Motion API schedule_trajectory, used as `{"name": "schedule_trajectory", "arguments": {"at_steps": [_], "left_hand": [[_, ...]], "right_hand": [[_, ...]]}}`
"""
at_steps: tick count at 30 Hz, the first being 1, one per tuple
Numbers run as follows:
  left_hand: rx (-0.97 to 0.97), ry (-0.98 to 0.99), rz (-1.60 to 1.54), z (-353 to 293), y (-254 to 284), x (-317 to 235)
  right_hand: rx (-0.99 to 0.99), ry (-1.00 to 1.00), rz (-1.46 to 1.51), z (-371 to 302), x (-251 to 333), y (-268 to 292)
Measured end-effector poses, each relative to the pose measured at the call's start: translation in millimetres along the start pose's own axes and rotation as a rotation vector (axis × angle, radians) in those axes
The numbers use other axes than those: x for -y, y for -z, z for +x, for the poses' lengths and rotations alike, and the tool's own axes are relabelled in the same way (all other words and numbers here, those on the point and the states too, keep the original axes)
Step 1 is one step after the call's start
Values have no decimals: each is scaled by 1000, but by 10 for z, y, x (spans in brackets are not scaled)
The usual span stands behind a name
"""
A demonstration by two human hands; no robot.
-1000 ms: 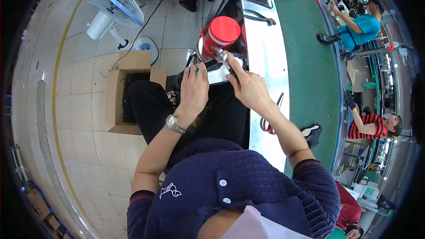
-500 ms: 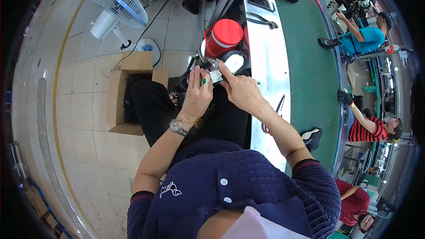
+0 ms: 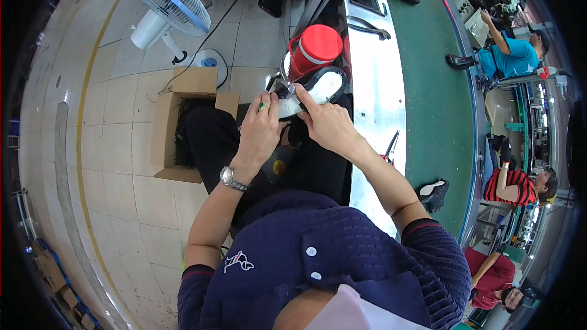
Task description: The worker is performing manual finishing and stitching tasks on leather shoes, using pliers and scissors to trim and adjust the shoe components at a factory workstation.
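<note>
Above my lap, both hands are closed around a black shoe whose whitish underside (image 3: 288,108) shows between them. My left hand (image 3: 259,127) grips its left side, fingers bent over the edge. From the right, my right hand (image 3: 330,125) holds it, index finger pointing up along a shiny metal piece (image 3: 285,89). I cannot make out what that piece is. Just beyond my right fingers is a white, black-rimmed sole (image 3: 328,87); whether it belongs to the same shoe I cannot tell. My fingers hide much of what is held.
A red jug (image 3: 321,44) stands just beyond my hands. The metal ledge (image 3: 374,110) at right bears a phone (image 3: 367,3), a dark curved tool (image 3: 369,27) and red-handled scissors (image 3: 389,150). Shoes lie on the green belt (image 3: 435,104). At left are an open carton (image 3: 164,128) and a fan (image 3: 171,1).
My left hand has shifted slightly left and turned, and more of the whitish underside shows between my hands. The right hand has moved a little down and left.
</note>
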State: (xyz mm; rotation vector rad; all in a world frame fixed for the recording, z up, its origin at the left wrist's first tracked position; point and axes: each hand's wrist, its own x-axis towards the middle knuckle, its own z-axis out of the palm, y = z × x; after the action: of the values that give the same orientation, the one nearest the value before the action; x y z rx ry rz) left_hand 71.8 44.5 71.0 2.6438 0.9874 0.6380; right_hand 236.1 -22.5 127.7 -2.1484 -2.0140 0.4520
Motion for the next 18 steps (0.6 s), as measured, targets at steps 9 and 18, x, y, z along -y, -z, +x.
{"name": "schedule_trajectory", "arguments": {"at_steps": [9, 18], "left_hand": [[67, -39, -230, -27, 102, 210], [-16, 226, -585, -445, 471, 128]], "right_hand": [[90, -55, 83, -26, -28, 123], [282, -341, 458, -568, -118, 329]]}}
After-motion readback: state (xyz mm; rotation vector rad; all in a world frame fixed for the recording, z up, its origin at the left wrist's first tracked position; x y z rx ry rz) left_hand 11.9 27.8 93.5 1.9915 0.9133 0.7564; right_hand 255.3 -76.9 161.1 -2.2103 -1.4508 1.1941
